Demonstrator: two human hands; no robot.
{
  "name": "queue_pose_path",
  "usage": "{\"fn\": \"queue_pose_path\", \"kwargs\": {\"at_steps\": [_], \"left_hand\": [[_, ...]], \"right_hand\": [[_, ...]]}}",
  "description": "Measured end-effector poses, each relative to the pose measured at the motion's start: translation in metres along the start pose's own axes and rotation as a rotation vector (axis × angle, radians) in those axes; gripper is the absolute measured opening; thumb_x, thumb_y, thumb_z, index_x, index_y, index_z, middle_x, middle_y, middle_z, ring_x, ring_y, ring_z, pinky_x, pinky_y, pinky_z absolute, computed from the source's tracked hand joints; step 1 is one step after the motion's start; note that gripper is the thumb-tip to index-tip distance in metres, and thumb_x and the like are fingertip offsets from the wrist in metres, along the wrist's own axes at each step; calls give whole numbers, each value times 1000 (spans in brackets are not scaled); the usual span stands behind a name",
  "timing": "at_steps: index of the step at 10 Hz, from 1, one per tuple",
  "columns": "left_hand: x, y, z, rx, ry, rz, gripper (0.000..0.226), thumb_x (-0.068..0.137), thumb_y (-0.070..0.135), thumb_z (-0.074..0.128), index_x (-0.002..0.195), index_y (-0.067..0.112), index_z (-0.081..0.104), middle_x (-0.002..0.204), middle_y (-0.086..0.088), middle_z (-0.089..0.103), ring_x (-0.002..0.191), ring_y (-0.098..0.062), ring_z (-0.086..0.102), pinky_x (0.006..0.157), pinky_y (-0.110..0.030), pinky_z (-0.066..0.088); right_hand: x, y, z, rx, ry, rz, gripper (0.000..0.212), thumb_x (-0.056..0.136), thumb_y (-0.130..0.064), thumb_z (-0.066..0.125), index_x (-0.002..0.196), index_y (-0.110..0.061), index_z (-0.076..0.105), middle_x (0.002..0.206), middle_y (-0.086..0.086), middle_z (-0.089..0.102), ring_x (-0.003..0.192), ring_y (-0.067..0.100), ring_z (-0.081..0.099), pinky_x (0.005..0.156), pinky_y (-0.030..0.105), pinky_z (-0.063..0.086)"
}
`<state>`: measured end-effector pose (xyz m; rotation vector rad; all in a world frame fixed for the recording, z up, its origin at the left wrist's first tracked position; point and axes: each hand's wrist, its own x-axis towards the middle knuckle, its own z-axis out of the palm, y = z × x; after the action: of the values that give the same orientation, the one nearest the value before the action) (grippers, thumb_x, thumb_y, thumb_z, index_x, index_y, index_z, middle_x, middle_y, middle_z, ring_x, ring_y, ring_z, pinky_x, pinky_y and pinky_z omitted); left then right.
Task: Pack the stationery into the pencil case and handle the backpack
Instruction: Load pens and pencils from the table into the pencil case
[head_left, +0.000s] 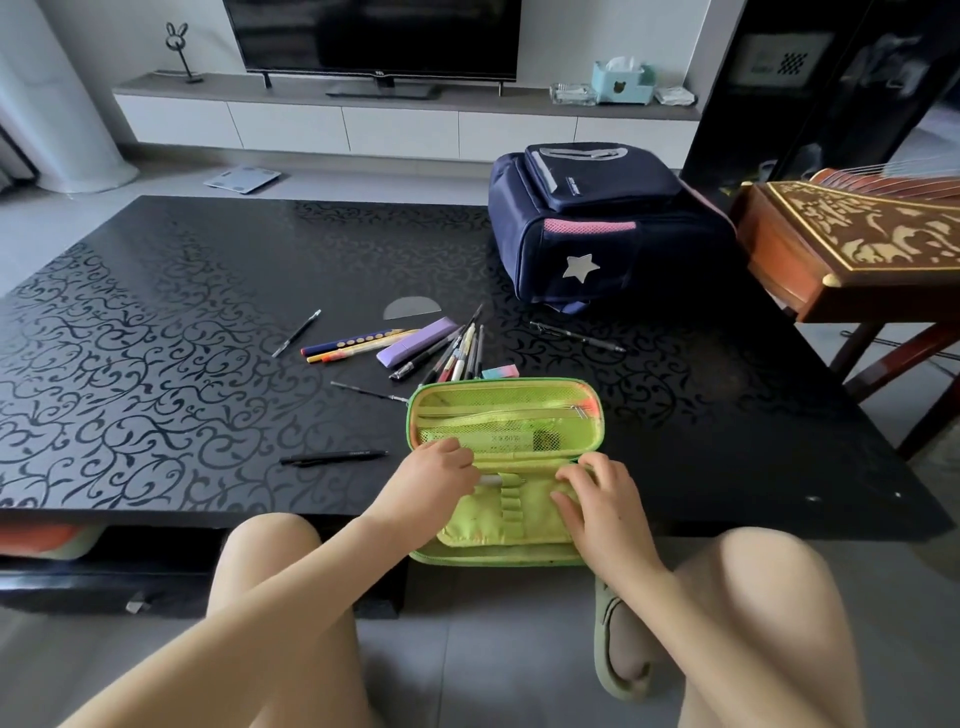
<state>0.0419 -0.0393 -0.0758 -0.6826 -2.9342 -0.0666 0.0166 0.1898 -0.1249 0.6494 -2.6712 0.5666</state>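
A green pencil case (506, 415) lies open at the near edge of the black table (156, 312). My left hand (436, 475) grips a white pen (491, 480) and holds it at the elastic loops of the case's near flap. My right hand (597, 499) rests on that flap with its fingers spread. Behind the case lie a bundle of pens (457, 351), a purple box (415, 340), a pastel eraser (500, 372), coloured pencils (358, 345) and a grey protractor (410, 307). A navy backpack (597, 228) with a silver star lies at the far right.
Loose black pens lie at the left (332, 457), the middle (297, 332) and the right (576, 336). A thin refill (369, 391) lies left of the case. A wooden zither (857, 244) on a stand juts in beside the table's right edge. My knees are below the table's near edge.
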Motion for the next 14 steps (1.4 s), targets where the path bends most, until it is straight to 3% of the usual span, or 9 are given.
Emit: {"fn": "queue_pose_path", "kwargs": {"at_steps": [1, 3, 4, 5, 6, 8, 9, 12, 14], "left_hand": [[6, 2, 4, -13, 41, 35, 28, 52, 9, 85, 55, 21, 60, 56, 8, 52, 57, -15, 52, 52, -18, 45], [18, 7, 17, -242, 108, 12, 17, 62, -1, 78, 63, 12, 67, 63, 0, 58, 64, -24, 54, 53, -32, 52], [20, 9, 12, -400, 118, -119, 7, 71, 11, 75, 78, 10, 73, 82, -6, 62, 83, -27, 52, 72, -39, 49], [14, 1, 11, -457, 114, -254, 24, 74, 39, 70, 93, 25, 74, 98, -2, 58, 98, -20, 45, 84, -36, 37], [-8, -14, 11, -475, 166, -337, 31, 72, 44, 62, 95, 26, 74, 93, 0, 61, 93, -23, 50, 82, -37, 41], [-55, -59, 2, -381, 347, -636, 16, 79, 12, 69, 93, 15, 73, 96, -7, 65, 93, -29, 52, 83, -32, 38], [-74, -86, 5, -190, 249, -813, 20, 82, 15, 65, 102, 12, 69, 103, -14, 62, 99, -37, 50, 85, -41, 40], [-78, -112, 6, -69, -35, -626, 16, 91, 21, 53, 100, 9, 58, 103, -10, 55, 97, -31, 50, 73, -42, 46], [-85, -82, -18, -290, 269, -543, 7, 82, 12, 66, 86, 9, 62, 86, -2, 55, 79, -23, 51, 68, -31, 38]], "right_hand": [[1, -1, 0, -5, -21, -6, 25, 87, -31, 48, 94, -13, 64, 96, 9, 56, 81, 28, 55, 67, 37, 48], [3, 1, 1, -39, -65, -7, 13, 83, -17, 67, 94, -12, 65, 93, 9, 55, 81, 30, 54, 67, 36, 45], [5, 1, 1, -63, -82, -10, 14, 84, -19, 65, 96, -12, 65, 92, 9, 54, 80, 30, 53, 65, 37, 44], [5, 0, -1, -89, -101, -11, 15, 85, -21, 64, 97, -14, 64, 93, 9, 55, 80, 31, 54, 65, 38, 44], [5, -1, -4, -89, -108, -2, 16, 83, -21, 67, 98, -15, 63, 93, 8, 56, 80, 30, 55, 64, 37, 44], [4, -2, -5, -90, -131, 4, 29, 89, -36, 40, 98, -19, 62, 95, 5, 56, 80, 28, 55, 65, 37, 45], [4, -3, -5, -100, -129, 8, 36, 88, -38, 34, 97, -18, 63, 94, 6, 56, 79, 28, 56, 64, 37, 46], [5, -4, -8, -132, -145, 9, 38, 88, -38, 32, 98, -18, 63, 93, 5, 57, 79, 28, 56, 63, 38, 46], [5, -4, -7, -126, -136, 17, 15, 86, -22, 62, 99, -16, 63, 94, 7, 57, 79, 29, 56, 63, 38, 46]]}}
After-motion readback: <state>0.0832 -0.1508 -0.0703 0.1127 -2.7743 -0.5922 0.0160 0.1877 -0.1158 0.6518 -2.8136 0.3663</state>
